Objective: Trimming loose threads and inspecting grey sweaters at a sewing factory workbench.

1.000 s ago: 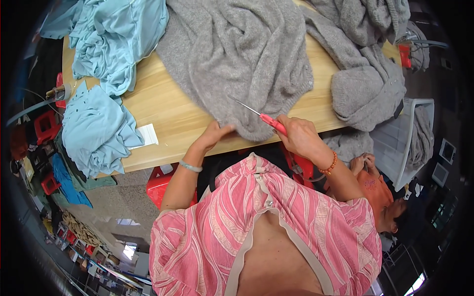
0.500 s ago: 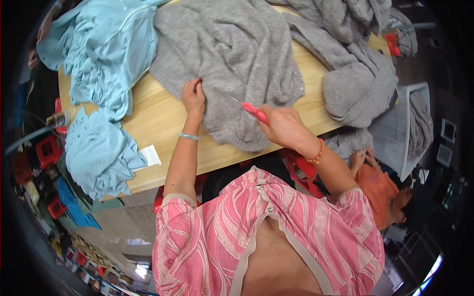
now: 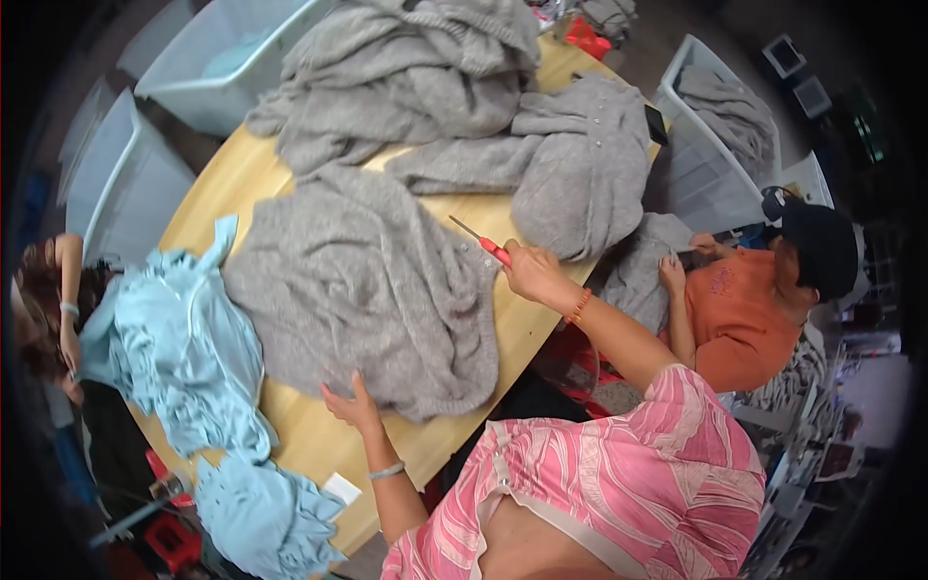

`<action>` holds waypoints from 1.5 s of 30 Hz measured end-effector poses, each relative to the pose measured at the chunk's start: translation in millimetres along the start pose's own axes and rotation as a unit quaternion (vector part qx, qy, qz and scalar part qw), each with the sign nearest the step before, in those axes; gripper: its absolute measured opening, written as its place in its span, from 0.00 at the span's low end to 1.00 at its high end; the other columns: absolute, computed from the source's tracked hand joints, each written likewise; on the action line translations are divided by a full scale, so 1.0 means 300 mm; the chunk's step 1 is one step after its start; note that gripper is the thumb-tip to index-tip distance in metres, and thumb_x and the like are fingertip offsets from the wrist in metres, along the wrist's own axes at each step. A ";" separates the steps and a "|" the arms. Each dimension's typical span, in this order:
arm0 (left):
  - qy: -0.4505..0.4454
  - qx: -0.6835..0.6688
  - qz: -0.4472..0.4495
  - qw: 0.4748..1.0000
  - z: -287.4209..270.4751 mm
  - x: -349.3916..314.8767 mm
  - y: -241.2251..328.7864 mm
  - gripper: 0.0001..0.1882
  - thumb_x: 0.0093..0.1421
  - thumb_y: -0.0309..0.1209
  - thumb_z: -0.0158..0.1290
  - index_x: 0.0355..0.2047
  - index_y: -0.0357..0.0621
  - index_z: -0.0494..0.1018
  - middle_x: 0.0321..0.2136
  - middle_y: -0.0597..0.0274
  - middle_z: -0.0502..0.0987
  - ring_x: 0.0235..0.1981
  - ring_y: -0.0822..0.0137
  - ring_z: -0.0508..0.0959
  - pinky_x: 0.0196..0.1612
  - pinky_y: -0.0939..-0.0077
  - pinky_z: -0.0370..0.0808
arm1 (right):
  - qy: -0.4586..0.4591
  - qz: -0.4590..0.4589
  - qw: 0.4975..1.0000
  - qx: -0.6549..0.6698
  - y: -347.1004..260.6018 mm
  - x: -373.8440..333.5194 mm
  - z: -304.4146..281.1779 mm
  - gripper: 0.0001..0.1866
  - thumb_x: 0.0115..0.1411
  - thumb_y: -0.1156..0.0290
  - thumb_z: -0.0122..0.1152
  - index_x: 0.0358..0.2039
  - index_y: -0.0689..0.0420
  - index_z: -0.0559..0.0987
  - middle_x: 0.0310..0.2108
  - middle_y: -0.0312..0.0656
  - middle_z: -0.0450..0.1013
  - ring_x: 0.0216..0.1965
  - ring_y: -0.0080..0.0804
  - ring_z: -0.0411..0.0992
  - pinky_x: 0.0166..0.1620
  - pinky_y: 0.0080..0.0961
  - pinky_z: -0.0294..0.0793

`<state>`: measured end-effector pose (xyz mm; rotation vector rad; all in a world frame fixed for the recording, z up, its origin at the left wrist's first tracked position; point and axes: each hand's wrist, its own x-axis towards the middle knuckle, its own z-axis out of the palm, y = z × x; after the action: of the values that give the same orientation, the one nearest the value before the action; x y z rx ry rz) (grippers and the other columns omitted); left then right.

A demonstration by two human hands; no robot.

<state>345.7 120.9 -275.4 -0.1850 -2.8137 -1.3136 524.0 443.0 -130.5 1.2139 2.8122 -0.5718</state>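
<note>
A grey knitted garment [image 3: 367, 280] lies rumpled on the wooden table in front of me, with small buttons along its right edge. My left hand [image 3: 354, 404] is at its near edge, thumb and fingers spread apart, with no object held. My right hand [image 3: 537, 273] is closed around a slim tool with a red handle [image 3: 495, 253]. The tool's thin metal tip points up and left, over the table by the garment's buttoned edge. Whether it is a pair of snips or a single pointed blade cannot be made out.
More grey knitwear [image 3: 406, 87] is heaped at the far side, and a folded grey piece [image 3: 580, 164] lies to the right. Light-blue garments [image 3: 184, 338] cover the left end. Pale bins [image 3: 130, 193] stand beyond. A co-worker in orange [image 3: 744, 309] handles grey knitwear at right; another person's arm shows at left.
The view has swung to the right and farther out. My left hand has loosened from the garment and its fingers have spread. The tool in my right hand is now by the garment's buttoned edge.
</note>
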 end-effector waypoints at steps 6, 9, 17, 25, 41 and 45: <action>-0.241 -0.186 -0.094 0.948 0.164 0.006 0.349 0.47 0.50 0.42 0.64 0.59 0.24 0.51 0.60 0.42 0.57 0.61 0.56 0.58 0.62 0.68 0.55 | -0.182 -0.154 0.971 -0.017 -0.030 -0.024 0.119 0.07 0.47 0.73 0.53 0.28 0.58 0.77 0.23 0.51 0.75 0.28 0.50 0.75 0.30 0.44 0.72; -0.334 -0.292 -0.145 0.884 0.248 0.051 0.482 0.36 0.53 0.34 0.60 0.56 0.28 0.59 0.51 0.45 0.69 0.51 0.58 0.71 0.53 0.69 0.68 | -0.239 -0.214 0.947 0.032 -0.073 -0.065 0.108 0.07 0.46 0.70 0.56 0.25 0.60 0.78 0.22 0.52 0.75 0.28 0.51 0.75 0.31 0.43 0.73; -0.468 -0.474 -0.373 0.646 0.225 0.017 0.912 0.25 0.56 0.29 0.50 0.54 0.32 0.63 0.44 0.48 0.75 0.43 0.54 0.77 0.45 0.62 0.76 | -0.178 -0.157 0.926 0.294 0.347 -0.069 -0.358 0.17 0.56 0.65 0.56 0.46 0.54 0.74 0.33 0.50 0.75 0.34 0.45 0.75 0.38 0.36 0.72; -0.585 -0.458 -0.222 0.631 0.554 -0.041 1.915 0.28 0.57 0.43 0.56 0.52 0.39 0.67 0.46 0.57 0.73 0.48 0.63 0.73 0.51 0.69 0.70 | 0.228 -0.174 0.886 0.364 0.781 0.061 -0.519 0.17 0.59 0.73 0.53 0.48 0.65 0.71 0.36 0.40 0.77 0.39 0.29 0.75 0.45 0.27 0.72; -0.281 -0.428 -0.303 0.804 1.185 0.872 1.251 0.64 0.44 0.51 0.67 0.64 0.36 0.33 0.62 0.41 0.50 0.56 0.45 0.64 0.54 0.50 0.68 | 0.153 0.012 0.891 0.427 0.690 0.845 -0.911 0.14 0.62 0.65 0.54 0.42 0.62 0.72 0.32 0.37 0.73 0.26 0.21 0.72 0.25 0.18 0.72; -0.266 -0.434 -0.378 0.773 1.258 0.864 1.310 0.65 0.43 0.50 0.67 0.64 0.42 0.29 0.58 0.43 0.59 0.52 0.43 0.69 0.48 0.38 0.69 | 0.115 -0.042 0.884 0.451 0.685 1.290 -1.024 0.16 0.60 0.59 0.58 0.39 0.59 0.72 0.28 0.35 0.72 0.23 0.21 0.72 0.25 0.18 0.75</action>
<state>144.2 684.4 -198.4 0.7777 -2.3810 -3.1140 436.7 947.4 25.6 1.2828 2.8204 -2.0223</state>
